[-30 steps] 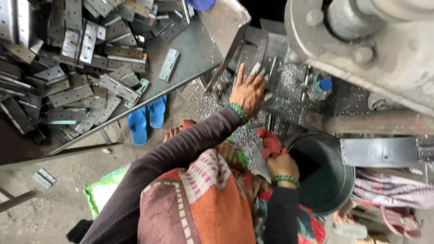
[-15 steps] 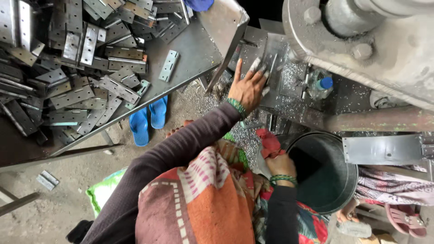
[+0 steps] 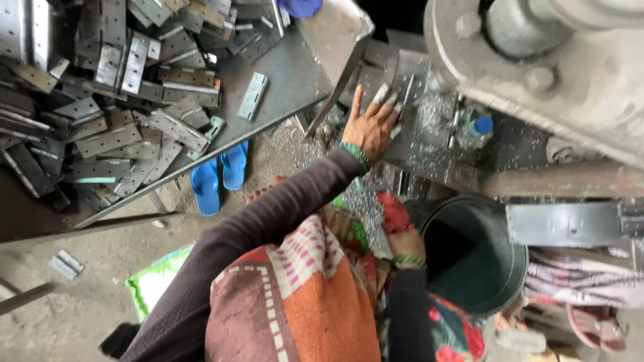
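Observation:
My left hand [image 3: 371, 126] is stretched forward, fingers spread flat on a grey metal plate [image 3: 410, 75] on the machine bed, which is strewn with shiny metal shavings [image 3: 429, 110]. It wears a green bangle and a dark sleeve. My right hand [image 3: 404, 244] is close to my body, shut on a red cloth [image 3: 392, 211], at the rim of a dark round bucket [image 3: 513, 268].
A large grey press machine [image 3: 537, 60] fills the upper right. A pile of flat perforated metal hinge plates [image 3: 114, 100] lies on a sheet at the left. Blue sandals [image 3: 218, 175] rest on the floor. A small blue-capped bottle [image 3: 473, 131] stands by the machine.
My left hand has slid slightly forward onto the metal plate and its fingers have spread. The right hand has stayed on the red cloth.

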`<state>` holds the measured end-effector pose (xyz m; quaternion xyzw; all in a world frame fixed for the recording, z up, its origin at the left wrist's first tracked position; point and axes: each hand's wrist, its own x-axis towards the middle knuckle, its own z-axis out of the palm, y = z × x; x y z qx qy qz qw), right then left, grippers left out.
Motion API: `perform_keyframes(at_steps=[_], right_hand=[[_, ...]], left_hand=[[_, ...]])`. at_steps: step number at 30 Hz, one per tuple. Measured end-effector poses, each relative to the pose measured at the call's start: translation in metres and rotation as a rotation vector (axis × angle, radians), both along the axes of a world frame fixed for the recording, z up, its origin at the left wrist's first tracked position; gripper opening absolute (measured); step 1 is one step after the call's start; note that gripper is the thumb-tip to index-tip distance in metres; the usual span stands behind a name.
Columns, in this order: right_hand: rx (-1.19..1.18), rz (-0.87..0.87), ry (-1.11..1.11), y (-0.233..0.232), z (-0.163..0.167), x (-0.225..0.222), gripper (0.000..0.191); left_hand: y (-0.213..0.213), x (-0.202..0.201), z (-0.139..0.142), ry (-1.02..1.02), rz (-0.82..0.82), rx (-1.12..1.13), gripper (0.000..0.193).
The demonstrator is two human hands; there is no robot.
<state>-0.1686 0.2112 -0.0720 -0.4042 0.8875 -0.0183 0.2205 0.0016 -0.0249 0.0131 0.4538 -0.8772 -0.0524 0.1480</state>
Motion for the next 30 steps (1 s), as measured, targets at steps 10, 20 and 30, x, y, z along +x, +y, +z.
perform_keyframes(at_steps=[10, 20, 30], right_hand=[[-0.025, -0.110, -0.077, 0.011, -0.015, 0.005, 0.059], [0.052, 0.055, 0.005, 0.007, 0.004, -0.008, 0.055], [-0.033, -0.083, -0.051, 0.003, -0.021, 0.006, 0.057]], left_hand=[[0.001, -0.003, -0.004, 0.048, 0.025, -0.019, 0.050], [0.000, -0.001, -0.002, 0.008, 0.006, -0.033, 0.055], [-0.021, -0.017, 0.000, 0.054, 0.044, -0.147, 0.050]])
